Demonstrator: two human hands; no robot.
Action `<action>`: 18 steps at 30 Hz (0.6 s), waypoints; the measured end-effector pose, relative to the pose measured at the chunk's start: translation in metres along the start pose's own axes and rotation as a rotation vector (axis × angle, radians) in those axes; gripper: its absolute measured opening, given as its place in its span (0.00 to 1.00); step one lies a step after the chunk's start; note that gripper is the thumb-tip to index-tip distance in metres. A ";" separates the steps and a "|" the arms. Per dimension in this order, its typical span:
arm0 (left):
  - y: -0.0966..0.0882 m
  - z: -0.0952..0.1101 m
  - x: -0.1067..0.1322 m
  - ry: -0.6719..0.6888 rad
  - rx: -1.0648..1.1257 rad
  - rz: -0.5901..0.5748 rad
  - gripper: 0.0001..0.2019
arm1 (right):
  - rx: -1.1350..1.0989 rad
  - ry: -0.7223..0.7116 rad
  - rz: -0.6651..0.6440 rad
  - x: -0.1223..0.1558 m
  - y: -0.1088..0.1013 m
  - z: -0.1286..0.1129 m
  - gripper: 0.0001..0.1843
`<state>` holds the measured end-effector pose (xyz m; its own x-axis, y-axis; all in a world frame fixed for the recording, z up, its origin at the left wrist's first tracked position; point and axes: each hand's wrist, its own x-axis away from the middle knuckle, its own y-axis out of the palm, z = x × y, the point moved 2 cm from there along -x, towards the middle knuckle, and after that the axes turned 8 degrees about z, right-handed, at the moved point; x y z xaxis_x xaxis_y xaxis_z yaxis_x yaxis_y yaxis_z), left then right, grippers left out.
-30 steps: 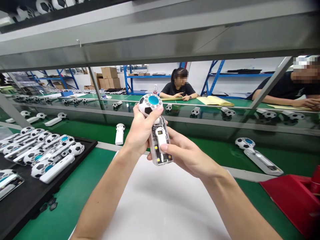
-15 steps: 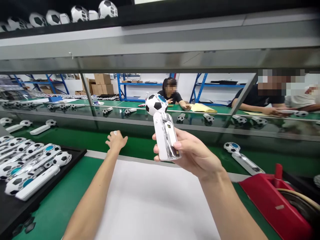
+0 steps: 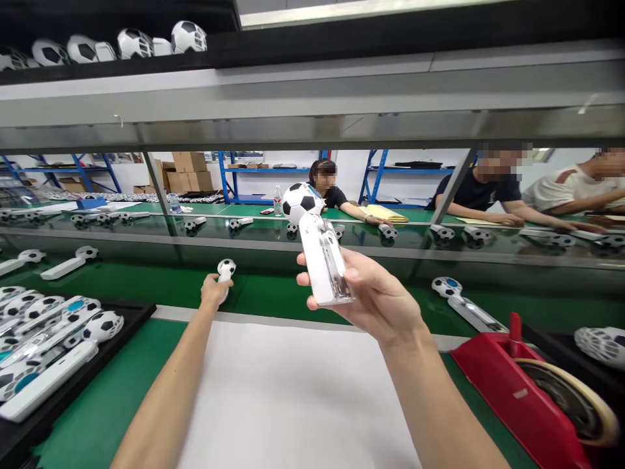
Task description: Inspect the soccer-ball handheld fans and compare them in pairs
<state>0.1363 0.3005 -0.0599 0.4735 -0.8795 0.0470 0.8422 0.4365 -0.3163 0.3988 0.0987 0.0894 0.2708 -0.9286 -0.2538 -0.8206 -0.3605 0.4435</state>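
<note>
My right hand [image 3: 374, 299] grips a handheld fan [image 3: 317, 244] upright by its white and clear handle; its football-patterned head points up and away. My left hand [image 3: 213, 291] reaches forward onto the green conveyor belt [image 3: 273, 293] and closes around the handle of a second football fan [image 3: 225, 272] that stands there. A white mat [image 3: 293, 397] lies on the bench beneath my forearms.
A black tray [image 3: 53, 365] of several football fans sits at the left. A red tape dispenser [image 3: 527, 391] stands at the right, with another fan [image 3: 463, 303] on the belt beyond it. Other people sit across the line behind a metal shelf [image 3: 312, 117].
My left hand let go of the fan's head, reached out to the belt and closed on the standing fan. My right hand turned its fan so the back faces me.
</note>
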 end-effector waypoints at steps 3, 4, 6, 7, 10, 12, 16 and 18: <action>-0.001 0.032 0.014 -0.019 0.312 -0.155 0.11 | -0.019 -0.015 -0.024 0.000 0.001 -0.001 0.22; -0.003 0.046 0.021 -0.011 0.413 -0.204 0.11 | -0.032 -0.017 -0.034 0.000 0.001 -0.001 0.21; -0.011 0.073 0.040 0.017 0.582 -0.284 0.13 | -0.051 -0.022 -0.047 0.000 0.001 -0.002 0.22; -0.017 0.086 0.051 0.030 0.647 -0.334 0.15 | -0.051 -0.024 -0.047 0.000 0.001 -0.001 0.22; -0.037 0.117 0.088 0.081 0.871 -0.568 0.20 | -0.026 -0.036 0.003 -0.002 -0.001 0.000 0.21; -0.047 0.130 0.112 0.108 0.976 -0.714 0.21 | 0.004 -0.054 0.091 -0.004 -0.003 0.002 0.20; -0.055 0.140 0.144 0.204 0.976 -0.857 0.23 | 0.085 -0.126 0.254 -0.010 -0.006 0.005 0.20; -0.055 0.141 0.152 0.263 0.943 -0.897 0.22 | 0.121 -0.149 0.288 -0.012 -0.007 0.005 0.21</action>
<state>0.1981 0.1690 0.0980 -0.3108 -0.8933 -0.3247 0.7401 -0.4418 0.5069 0.3982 0.1126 0.0849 -0.0500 -0.9644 -0.2596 -0.9089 -0.0638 0.4122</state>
